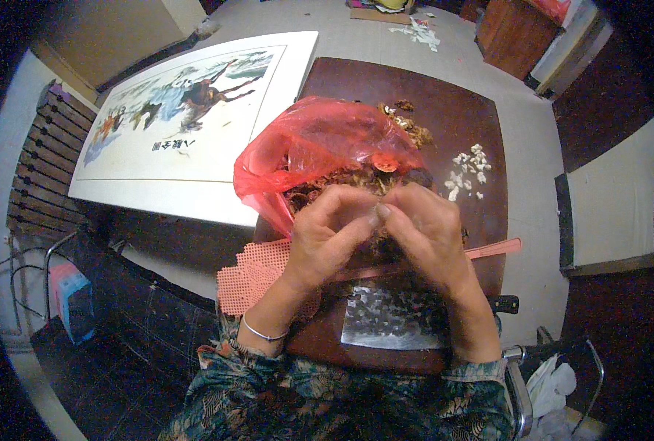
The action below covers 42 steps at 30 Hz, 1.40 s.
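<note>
My left hand [334, 231] and my right hand [426, 228] meet at the fingertips, thumbs and fingers pinched together. Whatever lies between them is too small or too hidden to make out. Just beyond them, a red plastic bag [305, 125] gapes open with brown, dry, husk-like material [320, 184] spilling out. A round orange-red piece [386, 162] sits at the bag's edge. Small white pieces [468, 170] lie scattered to the right of the bag. Under my wrists rests a cleaver [386, 323], its broad blade mottled dark and its black handle [507, 303] pointing right.
A pink fly swatter [257, 283] lies across the dark brown table [371, 77], its handle passing beneath my hands. More brown bits [415, 131] sit behind the bag. At left, a white panel with a horse painting [187, 110] adjoins the table. A metal-armed chair [518, 382] stands lower right.
</note>
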{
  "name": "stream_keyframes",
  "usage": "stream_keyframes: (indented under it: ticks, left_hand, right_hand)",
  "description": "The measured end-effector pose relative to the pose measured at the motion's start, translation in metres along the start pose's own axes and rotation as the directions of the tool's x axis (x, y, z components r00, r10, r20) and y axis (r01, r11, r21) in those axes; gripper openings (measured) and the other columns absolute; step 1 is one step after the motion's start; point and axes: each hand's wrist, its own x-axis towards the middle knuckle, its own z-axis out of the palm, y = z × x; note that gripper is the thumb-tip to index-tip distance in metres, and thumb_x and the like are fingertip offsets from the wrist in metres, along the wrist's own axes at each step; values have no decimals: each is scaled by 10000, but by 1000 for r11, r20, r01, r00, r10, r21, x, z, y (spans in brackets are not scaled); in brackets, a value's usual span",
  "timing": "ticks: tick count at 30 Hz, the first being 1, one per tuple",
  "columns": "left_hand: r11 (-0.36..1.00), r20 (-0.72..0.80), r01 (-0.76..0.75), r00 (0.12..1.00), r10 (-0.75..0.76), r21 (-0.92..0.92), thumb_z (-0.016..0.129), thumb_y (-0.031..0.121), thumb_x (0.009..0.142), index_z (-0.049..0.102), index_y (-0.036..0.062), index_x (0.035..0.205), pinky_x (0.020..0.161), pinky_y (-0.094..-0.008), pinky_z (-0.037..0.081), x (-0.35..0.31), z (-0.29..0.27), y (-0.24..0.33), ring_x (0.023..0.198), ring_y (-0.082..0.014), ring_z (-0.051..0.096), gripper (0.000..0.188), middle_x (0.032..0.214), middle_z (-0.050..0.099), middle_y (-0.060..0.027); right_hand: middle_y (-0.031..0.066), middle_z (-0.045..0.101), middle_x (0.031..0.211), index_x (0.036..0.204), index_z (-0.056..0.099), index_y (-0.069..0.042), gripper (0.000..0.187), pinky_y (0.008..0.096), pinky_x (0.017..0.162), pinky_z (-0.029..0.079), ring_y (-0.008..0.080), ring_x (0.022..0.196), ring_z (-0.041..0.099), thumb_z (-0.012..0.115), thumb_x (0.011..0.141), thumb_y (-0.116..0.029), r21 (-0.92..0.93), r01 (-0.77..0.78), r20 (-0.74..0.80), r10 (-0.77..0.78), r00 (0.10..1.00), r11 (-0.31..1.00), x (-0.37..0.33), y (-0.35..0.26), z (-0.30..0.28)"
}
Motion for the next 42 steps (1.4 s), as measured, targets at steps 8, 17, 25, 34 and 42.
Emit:
stream_keyframes:
  ticks: [8, 17, 25, 34, 42]
  left_hand:
    - [987, -19, 133, 991, -135, -92, 651, 53, 831, 602, 9, 994, 722, -232, 495, 1, -3, -2, 820, -98, 604, 176, 923, 651, -52]
    - [988, -10, 123, 992, -124, -89, 648, 57, 837, 586, 5, 1035, 748, -238, 502, 0, -2, -2, 849, -106, 606, 213, 964, 646, -58]
    - [1000, -62, 0, 998, 1, 18, 616, 22, 835, 577, -17, 1084, 771, -259, 501, 1, 3, -1, 873, -136, 612, 256, 977, 619, -66]
    - [870, 38, -280, 956, 290, 405, 631, 24, 782, 602, -8, 981, 728, -290, 469, 1, 0, -2, 807, -183, 594, 204, 889, 613, -103]
    - [969, -11, -136, 990, 141, 204, 617, -20, 789, 600, -3, 991, 745, -261, 474, 0, 2, 1, 811, -143, 590, 203, 910, 624, -78]
  right_hand:
    - [157, 619, 767, 860, 606, 6, 98, 359, 592, 484, 298, 681, 631, 613, 827, -86, 25, 41, 17, -42, 999, 999, 1, 4, -2]
    - [155, 605, 754, 875, 603, 4, 99, 380, 593, 480, 312, 676, 620, 598, 831, -85, -36, 81, -1, -81, 997, 996, 0, 7, 2]
    - [159, 619, 785, 903, 617, -8, 110, 389, 607, 490, 320, 683, 623, 600, 830, -87, -34, 49, -8, -49, 999, 998, -2, 7, 5]
    - [132, 589, 718, 826, 577, -33, 88, 403, 561, 468, 314, 608, 591, 619, 778, -95, -272, 135, -71, -160, 985, 953, -3, 7, 12]
    - [138, 580, 708, 826, 546, -31, 81, 413, 553, 459, 325, 599, 582, 595, 784, -79, -297, 143, -94, -177, 980, 944, -3, 8, 9]
